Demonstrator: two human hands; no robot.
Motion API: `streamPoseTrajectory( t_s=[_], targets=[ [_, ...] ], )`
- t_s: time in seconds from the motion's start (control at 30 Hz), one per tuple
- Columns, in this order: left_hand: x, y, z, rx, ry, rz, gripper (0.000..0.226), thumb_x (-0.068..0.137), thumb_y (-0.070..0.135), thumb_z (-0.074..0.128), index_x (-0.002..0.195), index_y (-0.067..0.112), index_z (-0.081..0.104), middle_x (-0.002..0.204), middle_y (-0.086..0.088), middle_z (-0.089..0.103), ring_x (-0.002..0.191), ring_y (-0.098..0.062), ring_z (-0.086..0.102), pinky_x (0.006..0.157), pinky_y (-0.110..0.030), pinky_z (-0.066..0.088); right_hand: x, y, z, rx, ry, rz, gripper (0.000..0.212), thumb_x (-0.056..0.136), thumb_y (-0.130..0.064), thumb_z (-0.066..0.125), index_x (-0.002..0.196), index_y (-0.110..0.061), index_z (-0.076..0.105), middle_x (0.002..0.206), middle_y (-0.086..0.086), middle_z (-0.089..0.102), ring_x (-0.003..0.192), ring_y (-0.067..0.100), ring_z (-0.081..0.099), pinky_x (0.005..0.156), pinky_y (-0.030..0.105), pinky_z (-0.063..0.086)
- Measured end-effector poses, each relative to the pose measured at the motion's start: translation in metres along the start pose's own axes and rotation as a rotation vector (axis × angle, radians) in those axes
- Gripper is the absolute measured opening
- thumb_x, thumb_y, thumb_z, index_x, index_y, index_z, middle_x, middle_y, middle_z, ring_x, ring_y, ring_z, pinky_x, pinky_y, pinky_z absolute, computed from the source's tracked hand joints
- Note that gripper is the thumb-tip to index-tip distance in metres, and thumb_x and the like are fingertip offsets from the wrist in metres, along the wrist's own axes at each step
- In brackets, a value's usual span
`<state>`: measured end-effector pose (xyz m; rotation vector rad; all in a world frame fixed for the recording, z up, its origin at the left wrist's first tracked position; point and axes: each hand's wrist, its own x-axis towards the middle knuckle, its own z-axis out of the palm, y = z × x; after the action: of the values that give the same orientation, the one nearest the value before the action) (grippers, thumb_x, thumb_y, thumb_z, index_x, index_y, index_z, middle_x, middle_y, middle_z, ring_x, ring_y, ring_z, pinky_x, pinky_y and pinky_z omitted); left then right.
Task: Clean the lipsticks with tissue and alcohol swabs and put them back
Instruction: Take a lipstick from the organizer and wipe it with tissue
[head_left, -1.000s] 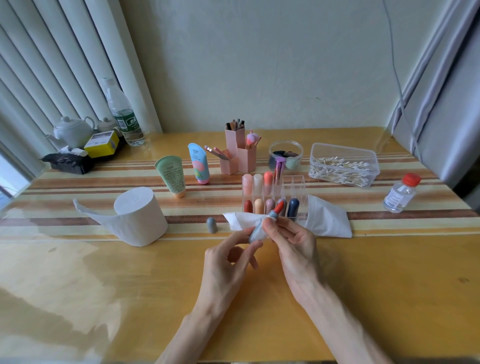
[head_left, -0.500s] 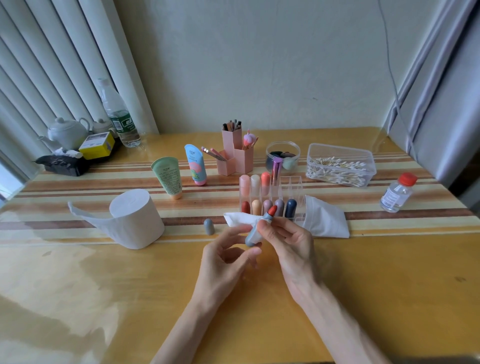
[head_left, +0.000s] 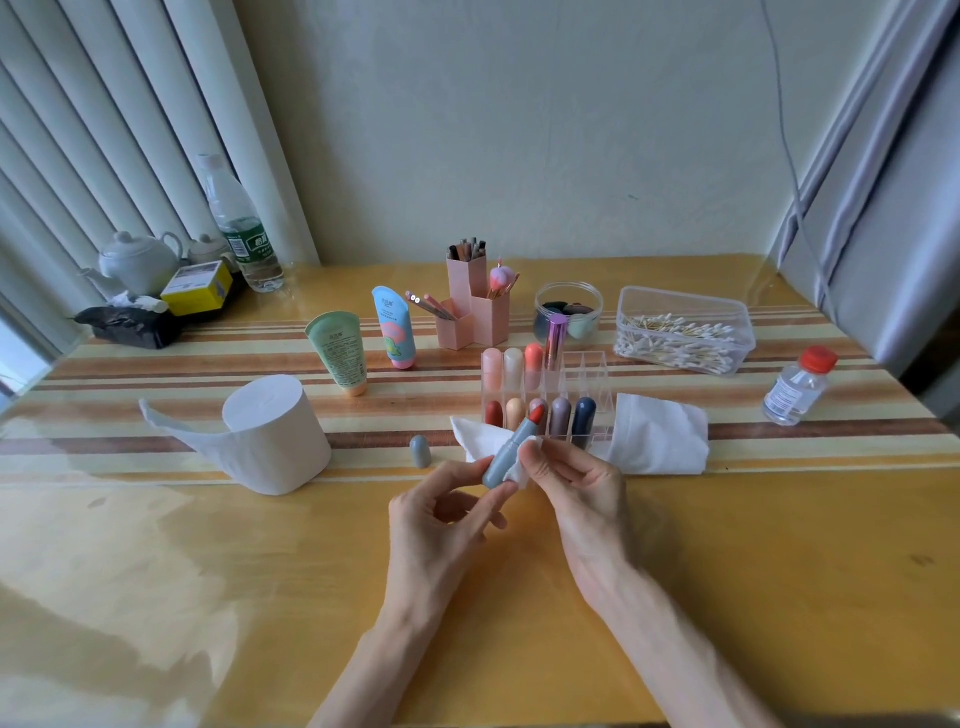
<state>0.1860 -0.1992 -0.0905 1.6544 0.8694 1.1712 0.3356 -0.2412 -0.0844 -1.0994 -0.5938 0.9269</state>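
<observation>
My left hand (head_left: 441, 525) grips the base of an uncapped grey-blue lipstick (head_left: 509, 452) whose red tip points up and away. My right hand (head_left: 576, 483) pinches a white tissue (head_left: 480, 441) against the lipstick's barrel. The lipstick's grey cap (head_left: 420, 451) stands on the table just left of my hands. Behind them, a clear organiser (head_left: 587, 374) holds several capped lipsticks in two rows. A second tissue (head_left: 660, 441) lies to the organiser's right.
A tissue roll (head_left: 275, 436) lies at the left. A box of cotton swabs (head_left: 683, 332) and a red-capped alcohol bottle (head_left: 795, 387) stand at the right. Two cream tubes (head_left: 337, 353), a pink brush holder (head_left: 472, 312) and a sponge jar (head_left: 569, 312) stand behind.
My hands have shifted slightly; the right hand's fingers have slid down from the red tip to the barrel, with the tissue now bunched under them.
</observation>
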Motion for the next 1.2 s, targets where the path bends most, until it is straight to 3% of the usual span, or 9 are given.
streamPoseTrajectory(
  t_s=[0.2,0.3,0.37,0.6,0.77,0.9,1.0,1.1,1.2],
  targets=[
    [0.008,-0.005,-0.001,-0.137,-0.028,-0.095,0.017,0.087,0.019,0.080,0.103,0.013,0.077,0.071,-0.007,0.073,0.056,-0.028,0.066,0.051,-0.032,0.051,-0.001,0.002,0.001,-0.023,-0.124,-0.002,0.030,0.084,-0.035,0.074,0.096,-0.008,0.081,0.097,0.003,0.081,0.092,0.006,0.071,0.087,0.023,0.055],
    [0.009,-0.007,-0.002,-0.180,-0.115,-0.086,0.019,0.090,0.019,0.076,0.104,0.007,0.077,0.076,-0.011,0.074,0.056,-0.020,0.062,0.051,-0.032,0.051,0.000,0.005,-0.001,-0.018,-0.209,-0.011,0.046,0.090,-0.045,0.080,0.093,0.001,0.075,0.095,0.031,0.068,0.093,0.030,0.066,0.095,0.059,0.052],
    [0.009,-0.006,-0.002,-0.231,-0.162,-0.098,0.018,0.092,0.016,0.073,0.105,0.002,0.076,0.082,-0.012,0.074,0.056,-0.020,0.059,0.051,-0.031,0.050,0.001,0.006,-0.002,-0.002,-0.262,-0.012,0.051,0.090,-0.049,0.080,0.089,0.001,0.072,0.097,0.043,0.057,0.090,0.041,0.059,0.087,0.066,0.051],
    [0.011,-0.005,-0.006,-0.319,-0.296,-0.164,0.025,0.097,0.018,0.069,0.112,-0.002,0.072,0.088,-0.015,0.075,0.059,-0.023,0.061,0.054,-0.030,0.054,0.000,0.001,-0.001,0.012,-0.270,-0.053,0.040,0.097,-0.035,0.072,0.085,0.002,0.071,0.081,0.032,0.059,0.072,0.049,0.049,0.073,0.064,0.050],
    [0.014,-0.003,-0.008,-0.326,-0.310,-0.203,0.028,0.102,0.015,0.057,0.109,-0.004,0.075,0.088,-0.013,0.074,0.065,-0.020,0.061,0.059,-0.029,0.055,0.000,0.000,0.001,-0.028,-0.261,-0.123,0.037,0.102,-0.021,0.067,0.085,0.012,0.067,0.076,0.032,0.056,0.061,0.037,0.058,0.065,0.056,0.056],
    [0.012,-0.005,-0.005,-0.283,-0.196,-0.181,0.019,0.088,0.013,0.076,0.100,-0.002,0.079,0.069,-0.014,0.070,0.058,-0.020,0.062,0.062,-0.026,0.054,-0.001,0.001,0.004,-0.120,-0.201,-0.207,0.026,0.099,-0.016,0.070,0.077,-0.004,0.074,0.074,0.015,0.071,0.068,0.030,0.067,0.069,0.046,0.058],
    [0.010,-0.007,-0.003,-0.230,-0.106,-0.183,0.025,0.078,0.017,0.086,0.092,-0.001,0.078,0.067,-0.018,0.072,0.056,-0.019,0.064,0.058,-0.026,0.054,-0.003,-0.001,0.007,-0.136,-0.187,-0.202,0.025,0.097,-0.015,0.071,0.073,-0.020,0.077,0.073,0.001,0.072,0.080,0.013,0.069,0.081,0.027,0.055],
    [0.011,-0.004,-0.003,-0.253,-0.172,-0.174,0.024,0.088,0.021,0.079,0.102,0.002,0.078,0.072,-0.014,0.073,0.058,-0.023,0.064,0.057,-0.028,0.054,-0.003,-0.002,0.005,-0.100,-0.207,-0.163,0.027,0.098,-0.018,0.070,0.073,-0.010,0.075,0.080,0.007,0.074,0.089,0.017,0.070,0.087,0.033,0.056],
    [0.013,-0.001,-0.006,-0.292,-0.293,-0.176,0.027,0.100,0.019,0.060,0.112,0.001,0.076,0.086,-0.016,0.076,0.064,-0.025,0.070,0.059,-0.031,0.058,-0.002,-0.002,0.002,-0.059,-0.221,-0.135,0.031,0.099,-0.017,0.069,0.076,0.003,0.071,0.084,0.015,0.072,0.078,0.027,0.068,0.072,0.044,0.057]
  ],
)
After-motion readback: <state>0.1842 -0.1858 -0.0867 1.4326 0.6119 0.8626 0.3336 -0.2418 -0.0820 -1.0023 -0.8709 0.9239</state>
